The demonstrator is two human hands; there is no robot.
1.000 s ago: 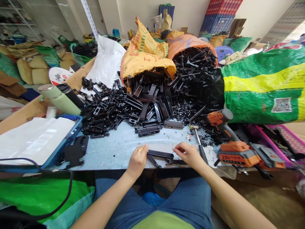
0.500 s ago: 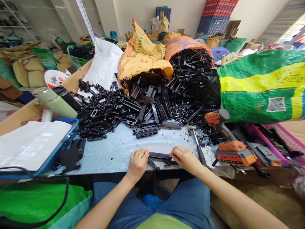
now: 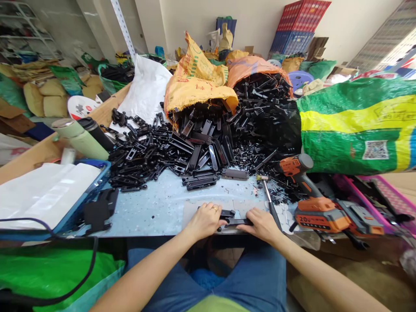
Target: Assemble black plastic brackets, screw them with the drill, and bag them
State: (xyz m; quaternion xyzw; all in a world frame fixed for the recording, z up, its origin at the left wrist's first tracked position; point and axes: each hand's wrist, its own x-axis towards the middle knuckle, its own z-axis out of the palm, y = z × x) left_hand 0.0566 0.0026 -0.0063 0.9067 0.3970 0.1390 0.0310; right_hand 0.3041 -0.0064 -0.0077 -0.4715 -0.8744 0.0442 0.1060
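At the front edge of the bench, my left hand point(image 3: 205, 221) is closed over the left end of a black hinged arm piece point(image 3: 238, 222). My right hand point(image 3: 262, 223) grips the right end of that piece, with the thumb along its near side. A short black link with a rounded knob point(image 3: 229, 213) juts out beside my left fingers. Both hands rest low on a grey plate point(image 3: 191, 210), and my fingers hide much of the part. A hammer point(image 3: 269, 197) lies just beyond my right hand.
Black arms and links point(image 3: 143, 156) are heaped behind, spilling from a yellow sack point(image 3: 201, 93) and an orange sack point(image 3: 256, 69). A cordless drill point(image 3: 320, 208) lies at right, near a pink basket point(image 3: 373, 195). Flat black pieces point(image 3: 99, 210) and a blue tray point(image 3: 105, 173) are at left.
My left hand has moved right and turned over the part, now palm down. My right hand has shifted slightly right and lower. The black links between them have changed angle.
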